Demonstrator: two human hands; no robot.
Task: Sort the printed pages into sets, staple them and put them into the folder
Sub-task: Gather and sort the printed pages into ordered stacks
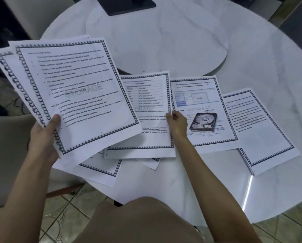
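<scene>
Left hand (45, 134) is clamped on a fan of printed pages (76, 92), thumb on top at the bottom-left corner, fingers out of sight beneath. At least three bordered sheets spread up and away from that grip, lifted off the table, and the front one carries a grey STORAGE watermark.

Over to the right hand (177, 122): it pinches the right edge of the table page (146, 102), which lies flat with its left side tucked under the held fan. Just right of that hand lies the hard-disk page (204, 95), the hand's outer side over its left margin and the drive photo right beside the fingers. Further out on that side are the text pages (266, 137), a small stack whose left edge meets the hard-disk page's right edge.

Below the left hand's fan, towards the person, more loose sheets (103, 167) lie at the near edge of the round white table (216, 181). Beyond both hands sits a raised disc (155, 41) on the tabletop, with a dark square base (127, 6) on its far side. Outside the left hand is a pale chair (4, 155); under the forearms, tiled floor (73, 197).
</scene>
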